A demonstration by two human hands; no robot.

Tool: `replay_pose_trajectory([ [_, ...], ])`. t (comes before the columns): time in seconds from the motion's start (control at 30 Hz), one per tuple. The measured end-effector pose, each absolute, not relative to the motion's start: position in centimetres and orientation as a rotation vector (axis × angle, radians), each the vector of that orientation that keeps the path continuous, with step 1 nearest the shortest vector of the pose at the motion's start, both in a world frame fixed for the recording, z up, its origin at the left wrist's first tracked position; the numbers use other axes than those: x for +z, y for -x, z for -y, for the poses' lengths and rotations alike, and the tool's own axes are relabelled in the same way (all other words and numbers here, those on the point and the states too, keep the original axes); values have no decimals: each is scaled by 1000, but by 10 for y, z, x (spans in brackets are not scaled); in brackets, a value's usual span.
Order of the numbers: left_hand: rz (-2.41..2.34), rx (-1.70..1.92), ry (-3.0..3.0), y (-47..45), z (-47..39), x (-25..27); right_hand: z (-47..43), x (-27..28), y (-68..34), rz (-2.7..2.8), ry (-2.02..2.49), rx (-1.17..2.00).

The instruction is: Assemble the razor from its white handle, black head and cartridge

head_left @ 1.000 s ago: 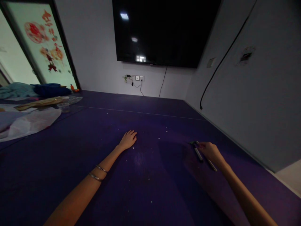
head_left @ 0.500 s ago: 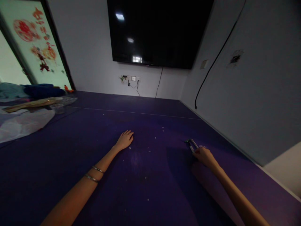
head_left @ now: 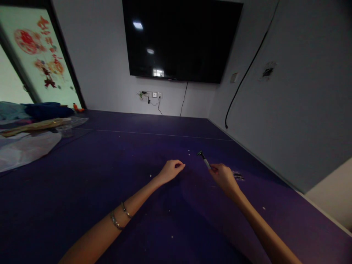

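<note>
My right hand (head_left: 224, 178) grips a razor (head_left: 206, 162) by its grey handle. The razor's dark head points up and to the left, a little above the purple surface (head_left: 123, 205). My left hand (head_left: 169, 171) is closed, with thumb and forefinger together. Whatever lies between those fingertips, if anything, is too small to make out. Two small white bits (head_left: 189, 152) lie just beyond the hands, and another white bit (head_left: 150, 175) is left of my left wrist. Beside my right wrist are dark slender pieces (head_left: 238, 176), partly hidden.
A white plastic sheet (head_left: 30, 150), a yellowish flat item (head_left: 35, 126) and blue cloth (head_left: 49, 110) lie at the left. A television (head_left: 181, 40) hangs on the far wall above sockets (head_left: 154, 94). A black cable (head_left: 247, 69) runs down the right wall.
My left hand has moved right, and its spread fingers have closed. My right hand has come left with the razor; the dark pieces beside its wrist now show.
</note>
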State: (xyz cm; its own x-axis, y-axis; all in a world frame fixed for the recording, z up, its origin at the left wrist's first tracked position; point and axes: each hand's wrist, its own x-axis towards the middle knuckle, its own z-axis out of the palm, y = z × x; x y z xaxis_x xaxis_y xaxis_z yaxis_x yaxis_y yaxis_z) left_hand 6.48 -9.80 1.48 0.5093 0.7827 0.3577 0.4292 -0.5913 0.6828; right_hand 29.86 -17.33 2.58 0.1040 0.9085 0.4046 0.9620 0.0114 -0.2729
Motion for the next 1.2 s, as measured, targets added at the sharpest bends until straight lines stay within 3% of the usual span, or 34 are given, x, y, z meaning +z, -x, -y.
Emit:
replay_pose_trajectory([
  [0.27, -1109, 827, -1802, -117, 107, 11, 189, 31, -236, 1986, 1772, -309],
  [0.43, -1188, 866, -1958, -106, 108, 19, 198, 22, -217, 2033, 1786, -407],
  [0.7, -1362, 566, -2259, -97, 104, 25, 209, 25, -201, 2086, 1738, -441],
  [1.2, -1659, 55, -2386, -49, 34, 5, 227, 21, -330, 1768, 2389, -57],
])
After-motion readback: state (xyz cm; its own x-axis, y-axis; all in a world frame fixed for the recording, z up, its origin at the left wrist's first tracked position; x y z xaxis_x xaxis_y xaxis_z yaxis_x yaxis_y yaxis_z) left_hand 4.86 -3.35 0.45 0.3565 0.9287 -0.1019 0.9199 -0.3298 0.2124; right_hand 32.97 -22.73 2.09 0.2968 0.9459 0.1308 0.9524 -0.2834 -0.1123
